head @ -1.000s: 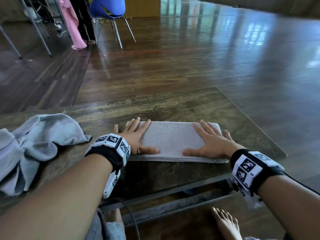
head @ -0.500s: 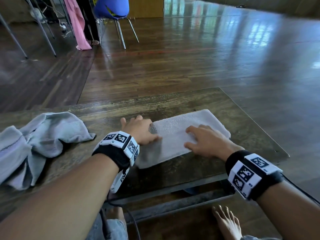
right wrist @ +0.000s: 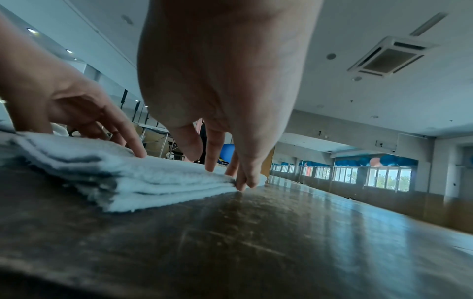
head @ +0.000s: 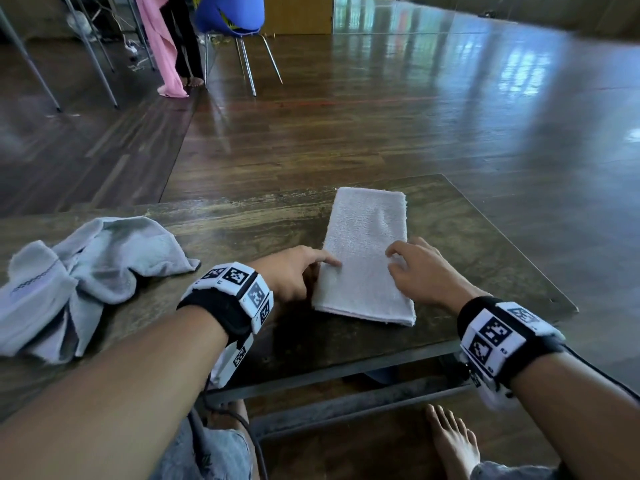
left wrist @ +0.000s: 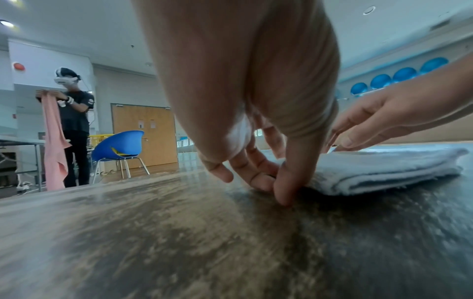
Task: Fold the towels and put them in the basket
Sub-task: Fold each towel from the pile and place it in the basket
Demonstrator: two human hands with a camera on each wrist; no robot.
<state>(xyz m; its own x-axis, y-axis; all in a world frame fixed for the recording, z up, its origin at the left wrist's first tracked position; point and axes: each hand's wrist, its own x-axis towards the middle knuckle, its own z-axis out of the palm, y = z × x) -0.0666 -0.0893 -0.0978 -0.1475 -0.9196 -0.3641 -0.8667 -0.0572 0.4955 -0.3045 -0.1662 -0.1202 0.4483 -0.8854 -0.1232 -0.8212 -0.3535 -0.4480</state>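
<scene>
A folded whitish towel (head: 363, 251) lies flat on the wooden table (head: 242, 223), its long side pointing away from me. My left hand (head: 313, 268) is at the towel's left edge, its index finger lying on top; in the left wrist view the thumb (left wrist: 284, 192) stands on the table against the towel's (left wrist: 384, 172) edge. My right hand (head: 398, 261) rests its fingertips (right wrist: 240, 182) on the towel's (right wrist: 115, 174) right edge. Neither hand clearly grips the cloth. A crumpled grey towel (head: 86, 271) lies at the table's left. No basket is in view.
The table's right edge (head: 512, 244) and near edge are close to the folded towel. Across the floor stands a blue chair (head: 228, 15), beside it another person holding a pink towel (left wrist: 53, 141). My bare foot (head: 453, 445) is under the table.
The folded towel has turned about a quarter turn, from lying crosswise to pointing away from me. My hands went from flat palms on it to fingertips at its two sides.
</scene>
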